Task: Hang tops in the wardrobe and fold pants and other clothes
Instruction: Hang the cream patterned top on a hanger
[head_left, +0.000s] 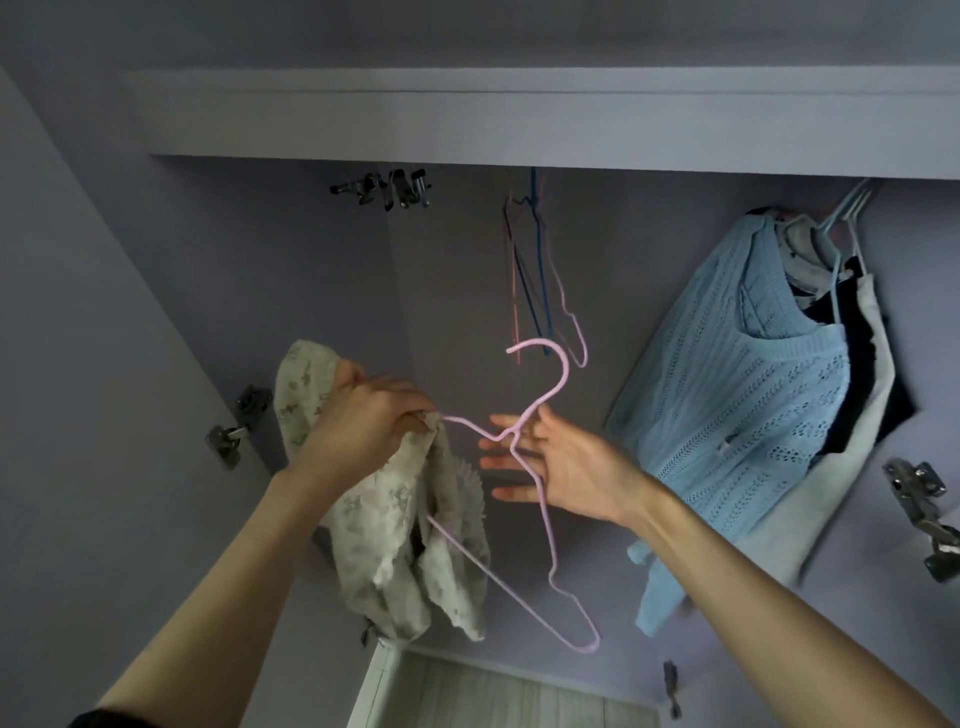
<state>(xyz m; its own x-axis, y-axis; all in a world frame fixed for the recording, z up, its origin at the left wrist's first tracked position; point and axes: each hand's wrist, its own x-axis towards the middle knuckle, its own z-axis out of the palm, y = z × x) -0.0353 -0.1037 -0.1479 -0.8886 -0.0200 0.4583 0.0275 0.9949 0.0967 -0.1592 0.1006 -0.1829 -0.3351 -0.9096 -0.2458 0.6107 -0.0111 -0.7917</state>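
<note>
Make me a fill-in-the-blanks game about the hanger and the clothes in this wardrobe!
1. The hanger near both hands is ____ in colour.
2. The beige floral top is gripped by the ____ hand.
3. The right hand has its fingers ____.
4. The knitted sweater hanging on the right is light ____.

Missing words: pink; left; spread open; blue

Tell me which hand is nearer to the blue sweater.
Right. The right hand is open just left of the blue sweater, apart from it. The left hand grips a beige top farther left.

Matt pink coated hanger (550, 525); soft printed cloth top (395, 551); openwork knit sweater (737, 395).
</note>
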